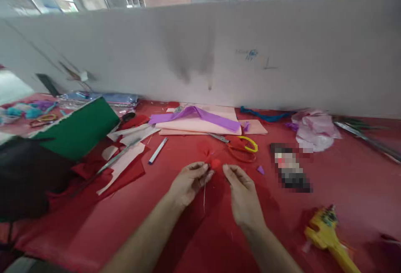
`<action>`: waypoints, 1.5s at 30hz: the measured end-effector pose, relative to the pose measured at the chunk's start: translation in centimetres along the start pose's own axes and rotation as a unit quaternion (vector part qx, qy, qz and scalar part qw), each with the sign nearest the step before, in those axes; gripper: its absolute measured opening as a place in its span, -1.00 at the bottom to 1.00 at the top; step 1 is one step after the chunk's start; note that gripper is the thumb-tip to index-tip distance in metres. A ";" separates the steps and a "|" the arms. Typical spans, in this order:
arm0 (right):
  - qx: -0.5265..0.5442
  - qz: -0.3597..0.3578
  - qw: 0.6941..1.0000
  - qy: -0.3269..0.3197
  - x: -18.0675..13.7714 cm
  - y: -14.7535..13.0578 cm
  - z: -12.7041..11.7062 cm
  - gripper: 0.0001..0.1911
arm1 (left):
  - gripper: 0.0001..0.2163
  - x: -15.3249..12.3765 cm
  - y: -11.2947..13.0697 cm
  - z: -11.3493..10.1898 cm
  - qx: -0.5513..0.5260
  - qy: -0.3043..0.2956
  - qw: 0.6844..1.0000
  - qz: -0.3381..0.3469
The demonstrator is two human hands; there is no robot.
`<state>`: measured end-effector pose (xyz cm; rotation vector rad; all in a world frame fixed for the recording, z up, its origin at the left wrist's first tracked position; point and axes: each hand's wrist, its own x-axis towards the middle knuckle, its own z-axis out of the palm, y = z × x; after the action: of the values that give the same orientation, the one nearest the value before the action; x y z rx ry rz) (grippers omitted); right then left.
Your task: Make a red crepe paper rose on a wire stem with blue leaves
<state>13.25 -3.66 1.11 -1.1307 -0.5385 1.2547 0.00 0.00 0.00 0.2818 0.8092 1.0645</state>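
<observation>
Between my hands, just above the red table, is a small red petal-like piece [216, 164], too blurred to tell whether it is paper or cloth. My left hand [191, 181] is closed in a pinch on its left side. From those fingers a thin pale wire or thread [204, 197] hangs down. At the right edge of the piece, the thumb and fingertips of my right hand [242, 189] are pressed together on it. Scissors with yellow and red handles [247, 144] lie just beyond my hands, and a purple scrap [260, 169] sits right of them.
Purple strips [200, 116] lie on pale pink sheets [188, 130] at the back. A pen [158, 151], a green board [84, 126] and a black bag-like object [28, 177] are left; a pixelated dark object [290, 168] and yellow glue gun [328, 235] right. A white partition [125, 55] stands behind.
</observation>
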 end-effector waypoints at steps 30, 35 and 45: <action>0.036 0.055 0.998 -0.009 0.5 -0.1 -0.1 -0.86 | -0.88 -0.5 -0.2 0.5 0.011 0.006 1.000 0.005; 0.046 0.097 0.994 0.000 1.2 -0.4 -0.6 -0.87 | -0.89 -0.3 -0.1 0.2 0.062 0.026 0.997 -0.023; 0.020 0.098 0.995 -0.021 1.5 -0.4 -0.7 -0.86 | -0.90 -0.4 0.0 0.2 0.057 0.015 0.995 -0.078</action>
<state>14.40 -2.54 0.80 -1.1460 -0.4392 1.4554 0.10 -0.33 0.32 0.2937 0.9055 0.8791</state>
